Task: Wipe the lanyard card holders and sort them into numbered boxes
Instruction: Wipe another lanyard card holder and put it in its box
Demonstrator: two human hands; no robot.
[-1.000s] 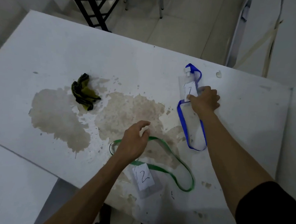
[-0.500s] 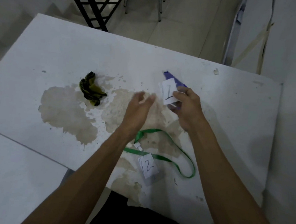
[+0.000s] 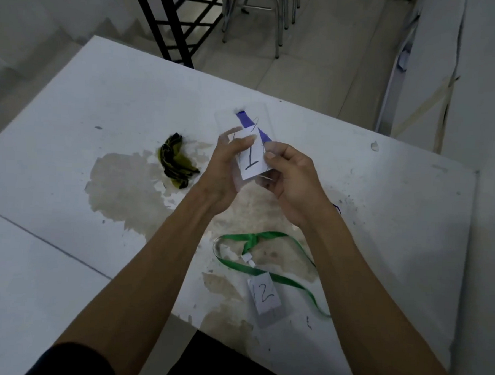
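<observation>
Above the table's middle I hold a clear card holder (image 3: 252, 159) with a paper slip marked "1". My left hand (image 3: 227, 169) grips its left edge and my right hand (image 3: 292, 178) grips its right edge. Its blue lanyard (image 3: 251, 126) shows behind the holder's top. A second holder (image 3: 265, 298), marked "2", lies flat near the table's front edge with its green lanyard (image 3: 267, 270) looped around it. A crumpled yellow-and-black cloth (image 3: 174, 160) lies on the table to the left of my hands.
The white table (image 3: 72, 115) has large brown patches of worn surface (image 3: 126, 186) in its middle. A black metal frame (image 3: 169, 19) and chair legs (image 3: 258, 18) stand on the floor beyond the far edge. A white wall (image 3: 489, 85) rises to the right.
My right hand lifted the "1" holder off the table's right side and brought it to the middle. My left hand left the green lanyard and took hold of the holder too.
</observation>
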